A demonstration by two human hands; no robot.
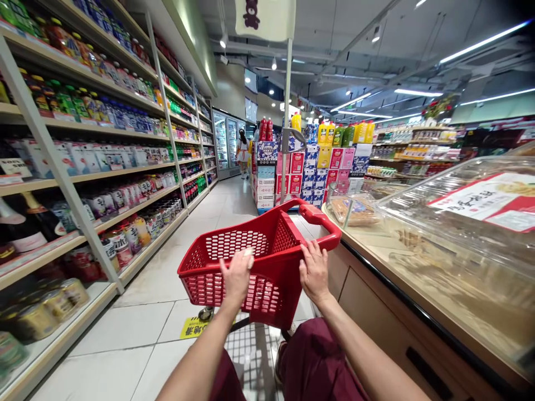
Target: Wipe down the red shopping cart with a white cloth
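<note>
A red plastic shopping cart (267,267) with perforated basket walls stands sideways in front of my knees. My left hand (237,275) is curled over the near rim of its basket, and a small pale spot that I cannot make out shows at the fingertips. Closer to the cart's handle (320,220), my right hand (314,270) holds the same rim, fingers over the top edge and thumb against the outer wall. The handle points away to the right. A grey pole (287,83) rises behind the cart, bearing a cream sign with a bear on it.
Drink shelves (100,128) line the left side. At right, a wooden display counter (368,273) with clear covers stands close to the cart. Stacked drink cartons (309,172) rise ahead. A person (242,150) is farther down the tiled aisle. A yellow floor sticker (193,327) lies below.
</note>
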